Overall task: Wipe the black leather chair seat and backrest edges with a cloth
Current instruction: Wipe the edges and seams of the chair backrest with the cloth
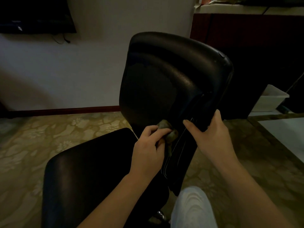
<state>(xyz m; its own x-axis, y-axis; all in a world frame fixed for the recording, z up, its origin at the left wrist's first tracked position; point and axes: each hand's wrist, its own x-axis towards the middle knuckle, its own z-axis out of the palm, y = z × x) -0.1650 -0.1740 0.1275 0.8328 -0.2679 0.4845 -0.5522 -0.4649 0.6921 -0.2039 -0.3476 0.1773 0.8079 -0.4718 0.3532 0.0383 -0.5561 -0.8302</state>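
Black leather office chair, viewed from above and behind its right side. The backrest [172,76] stands upright at centre, tilted slightly to the left. The seat [92,170] lies low at near left, and its surface is dark with a faint sheen.

Left hand [148,148]: fingers curled round a bunched greenish cloth [166,125], gripping it. The cloth is pressed against the lower part of the backrest, just left of the stitched seam [178,145] that runs down the backrest's near edge. Part of the cloth hangs below the fingers, against the seam.

Right hand [210,135]: clasps the lower right edge of the backrest. The thumb [190,125] lies across the near face, and the fingers wrap behind the edge, mostly out of sight. The two hands are near each other, with the seam between them.

Condition of leather: a small scuffed or torn spot [221,55] shows at the upper right corner of the backrest.

Surroundings: the chair stands on a floral-patterned floor covering [49,129]. A pale wall [82,63] with a reddish skirting board [65,110] is at far left, with a dark wall-mounted screen [36,14] above. A dark cabinet [246,38] stands at far right, with a white plastic tub [269,99] on the floor beside it. The person's knee, in pale trousers [192,209], is at the near edge. A chrome part of the chair base [160,214] shows under the seat; the detail is too dim to identify.
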